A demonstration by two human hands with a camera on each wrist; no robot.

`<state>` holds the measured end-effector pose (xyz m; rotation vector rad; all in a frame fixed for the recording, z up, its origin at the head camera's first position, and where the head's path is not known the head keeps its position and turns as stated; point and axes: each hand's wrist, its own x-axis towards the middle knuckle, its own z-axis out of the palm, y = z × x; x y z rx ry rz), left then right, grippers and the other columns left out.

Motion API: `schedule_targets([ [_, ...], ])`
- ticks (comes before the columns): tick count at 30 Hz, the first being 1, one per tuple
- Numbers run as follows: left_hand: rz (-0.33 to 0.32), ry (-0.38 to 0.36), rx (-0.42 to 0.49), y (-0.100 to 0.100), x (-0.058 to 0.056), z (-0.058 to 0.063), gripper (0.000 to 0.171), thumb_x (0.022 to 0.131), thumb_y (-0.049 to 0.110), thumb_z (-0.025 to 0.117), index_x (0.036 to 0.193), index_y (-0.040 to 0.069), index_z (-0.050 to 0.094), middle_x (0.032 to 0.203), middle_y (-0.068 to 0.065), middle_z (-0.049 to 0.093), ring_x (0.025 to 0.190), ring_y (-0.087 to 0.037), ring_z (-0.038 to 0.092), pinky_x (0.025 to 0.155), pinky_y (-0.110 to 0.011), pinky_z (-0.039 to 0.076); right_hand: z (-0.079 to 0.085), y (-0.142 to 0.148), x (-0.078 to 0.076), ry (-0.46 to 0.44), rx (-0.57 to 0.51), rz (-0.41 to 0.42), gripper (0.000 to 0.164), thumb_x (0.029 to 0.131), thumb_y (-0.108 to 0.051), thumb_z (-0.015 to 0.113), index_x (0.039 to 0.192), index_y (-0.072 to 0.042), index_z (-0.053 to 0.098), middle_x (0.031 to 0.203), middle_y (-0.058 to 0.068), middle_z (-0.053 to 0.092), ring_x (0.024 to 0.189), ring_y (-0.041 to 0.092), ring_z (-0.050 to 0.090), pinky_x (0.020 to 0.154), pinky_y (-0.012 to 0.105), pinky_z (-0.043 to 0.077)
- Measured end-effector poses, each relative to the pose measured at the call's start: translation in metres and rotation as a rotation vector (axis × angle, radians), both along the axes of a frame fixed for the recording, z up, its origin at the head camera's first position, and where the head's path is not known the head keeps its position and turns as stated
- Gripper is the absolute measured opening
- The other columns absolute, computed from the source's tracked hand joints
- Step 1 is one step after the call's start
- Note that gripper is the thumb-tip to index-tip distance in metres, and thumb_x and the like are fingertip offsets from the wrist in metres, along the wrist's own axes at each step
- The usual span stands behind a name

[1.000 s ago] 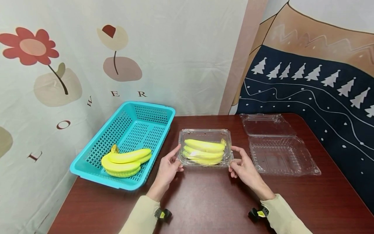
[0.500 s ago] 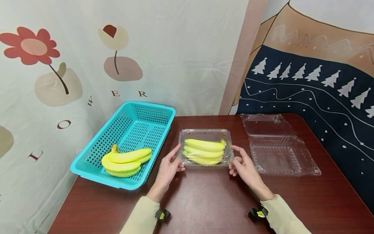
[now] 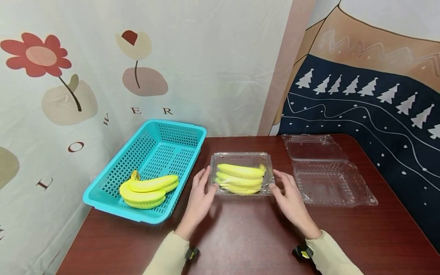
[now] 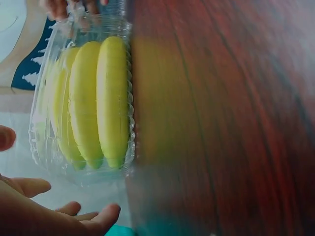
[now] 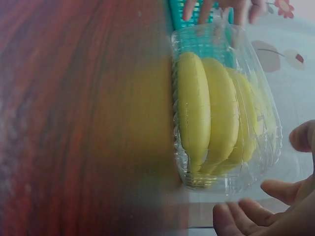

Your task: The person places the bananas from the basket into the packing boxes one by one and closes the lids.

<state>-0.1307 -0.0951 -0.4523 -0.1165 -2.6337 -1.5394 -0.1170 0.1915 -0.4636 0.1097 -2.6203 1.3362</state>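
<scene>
A clear plastic clamshell box (image 3: 240, 157) stands on the table with its lid down, a bunch of yellow bananas (image 3: 240, 172) inside. At its left end is my left hand (image 3: 198, 200), with fingers extended and spread. My right hand (image 3: 291, 200) is at the opposite end, fingers likewise extended. Both wrist views show gaps between the nearer fingers (image 4: 39, 187) and the box (image 4: 47, 123), and between the right fingers (image 5: 278, 189) and the box (image 5: 268, 147). Neither hand grips anything.
On the left, a turquoise plastic basket (image 3: 166, 151) holds another bunch of bananas (image 3: 148, 191) at its near end. A second clear clamshell (image 3: 330, 183) lies unfolded at the right, its lid (image 3: 314, 148) toward the back. A printed curtain (image 3: 220, 76) hangs behind the brown table (image 3: 244, 236).
Both hands have let go of the box's near corners. Their curled fingers have straightened, and the thumbs have risen off the rim. The box and bananas have stayed in place.
</scene>
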Motion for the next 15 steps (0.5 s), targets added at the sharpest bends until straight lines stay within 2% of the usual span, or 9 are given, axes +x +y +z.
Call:
schedule_targets([
  [3, -0.046, 0.043, -0.062, 0.002, 0.004, 0.001, 0.072, 0.102, 0.031, 0.062, 0.164, 0.015, 0.03, 0.171, -0.006, 0.019, 0.155, -0.035, 0.022, 0.117, -0.065, 0.029, 0.0, 0.0, 0.002, 0.034, 0.049, 0.026, 0.06, 0.104, -0.031, 0.062, 0.156, -0.008, 0.044, 0.162, 0.015, 0.037, 0.142, 0.035, 0.044, 0.106, 0.058, 0.044],
  [7, -0.095, 0.101, -0.169, 0.005, 0.008, 0.003, 0.078, 0.099, 0.043, 0.063, 0.165, 0.02, 0.028, 0.174, -0.003, 0.011, 0.158, -0.035, 0.008, 0.116, -0.071, 0.024, 0.003, -0.001, 0.004, 0.031, 0.103, 0.065, 0.073, 0.101, -0.043, 0.066, 0.161, -0.014, 0.037, 0.17, 0.005, 0.024, 0.151, 0.033, 0.033, 0.112, 0.063, 0.035],
  [11, -0.125, 0.161, -0.308, 0.007, 0.01, 0.005, 0.082, 0.097, 0.051, 0.062, 0.165, 0.021, 0.028, 0.174, -0.004, 0.008, 0.159, -0.035, 0.005, 0.119, -0.069, 0.019, 0.004, -0.001, 0.005, 0.015, 0.127, 0.105, 0.081, 0.098, -0.05, 0.068, 0.164, -0.019, 0.033, 0.172, -0.002, 0.018, 0.153, 0.031, 0.03, 0.112, 0.063, 0.035],
  [15, -0.135, 0.191, -0.424, 0.008, 0.011, 0.005, 0.084, 0.096, 0.058, 0.06, 0.165, 0.02, 0.029, 0.174, -0.005, 0.007, 0.159, -0.035, 0.004, 0.121, -0.066, 0.017, 0.006, -0.001, 0.006, 0.013, 0.142, 0.123, 0.083, 0.097, -0.051, 0.069, 0.164, -0.019, 0.033, 0.172, 0.0, 0.018, 0.152, 0.033, 0.031, 0.111, 0.064, 0.036],
])
